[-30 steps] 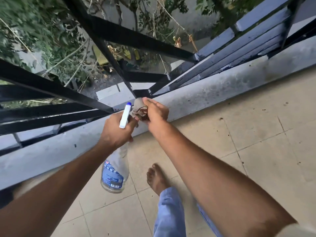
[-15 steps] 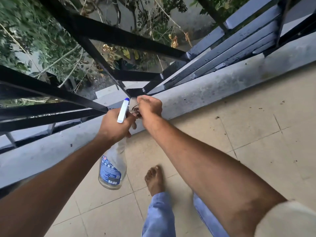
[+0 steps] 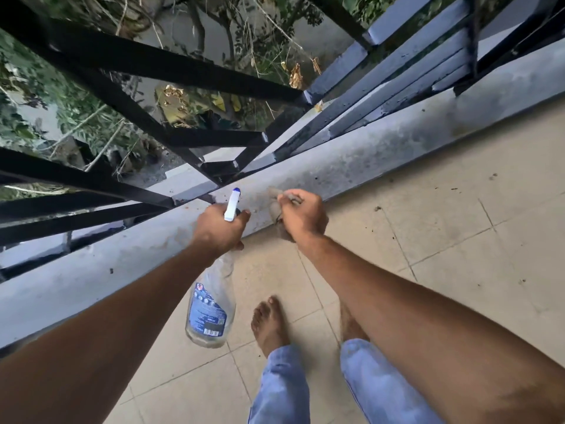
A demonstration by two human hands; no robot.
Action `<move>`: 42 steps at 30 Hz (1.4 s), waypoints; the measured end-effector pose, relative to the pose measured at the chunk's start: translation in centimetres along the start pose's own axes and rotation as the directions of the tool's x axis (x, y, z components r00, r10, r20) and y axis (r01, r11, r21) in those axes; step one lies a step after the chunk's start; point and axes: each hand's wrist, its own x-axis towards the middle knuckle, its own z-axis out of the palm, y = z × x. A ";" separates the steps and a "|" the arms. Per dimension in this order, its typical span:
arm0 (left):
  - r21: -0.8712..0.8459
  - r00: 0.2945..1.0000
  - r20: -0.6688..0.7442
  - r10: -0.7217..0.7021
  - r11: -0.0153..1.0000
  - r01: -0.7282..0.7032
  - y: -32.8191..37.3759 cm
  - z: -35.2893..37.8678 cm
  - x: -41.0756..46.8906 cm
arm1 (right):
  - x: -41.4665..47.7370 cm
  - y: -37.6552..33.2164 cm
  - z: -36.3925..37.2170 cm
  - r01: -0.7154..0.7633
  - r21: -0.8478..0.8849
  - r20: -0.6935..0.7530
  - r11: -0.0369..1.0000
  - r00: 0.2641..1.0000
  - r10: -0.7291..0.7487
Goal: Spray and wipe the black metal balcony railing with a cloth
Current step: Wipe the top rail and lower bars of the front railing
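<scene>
Right hand (image 3: 301,215), clutching cloth (image 3: 275,209), now drawn back off railing (image 3: 171,139) ahead; left hand (image 3: 218,226) grips spray bottle (image 3: 211,310); wipe pass there seemingly finished.

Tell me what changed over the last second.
The right hand, gripping the cloth, came off the railing post and moved right, away from the left hand, to over the ledge. The left hand still holds the bottle, hanging as before.
</scene>
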 end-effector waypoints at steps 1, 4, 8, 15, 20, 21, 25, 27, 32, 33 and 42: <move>-0.009 1.000 0.000 -0.003 1.000 0.003 0.1 0.4 0.3 | 0.5 -0.1 -0.2 0.004 0.011 0.005 1.000 1.000 -0.004; 0.003 1.000 0.006 -0.006 1.000 0.006 0.5 1.3 0.5 | 1.4 -1.0 -0.5 0.032 0.042 0.036 0.999 0.999 -0.033; 0.006 1.000 -0.005 0.002 1.000 -0.002 0.9 1.2 0.9 | 1.7 -2.0 -0.5 0.041 0.034 0.134 0.999 0.990 -0.045; 0.008 0.998 0.008 0.069 0.998 -0.069 2.4 0.4 1.2 | 1.8 -2.6 -2.0 0.041 -0.016 0.222 0.999 0.974 -0.037; -0.006 0.983 0.125 0.131 0.991 -0.132 3.6 0.8 0.9 | 1.9 -3.3 -4.0 0.113 -0.149 0.212 0.982 0.974 -0.079; -0.009 0.979 0.137 0.151 0.988 -0.151 4.2 0.9 0.7 | 2.0 -3.5 -4.8 0.109 -0.156 0.219 0.982 0.973 -0.073; 0.008 0.972 0.130 0.194 0.980 -0.197 6.8 1.3 -0.2 | 2.0 -4.5 -8.4 0.115 -0.185 0.259 0.976 0.964 -0.064; -0.013 0.969 0.147 0.197 0.980 -0.197 8.3 1.5 -0.7 | 1.6 -5.3 -10.1 0.146 -0.203 0.258 0.968 0.962 -0.091; -0.094 0.958 0.184 0.222 0.974 -0.207 11.1 2.3 -1.4 | 1.6 -7.1 -13.6 0.178 -0.229 0.241 0.957 0.963 -0.122; -0.097 0.959 0.175 0.222 0.973 -0.207 11.3 2.4 -1.5 | 1.6 -7.3 -13.8 0.185 -0.237 0.235 0.954 0.964 -0.128; -0.141 0.922 0.260 0.288 0.955 -0.259 17.2 2.7 -3.7 | 1.6 -8.4 -17.5 0.223 -0.295 0.117 0.929 0.974 -0.196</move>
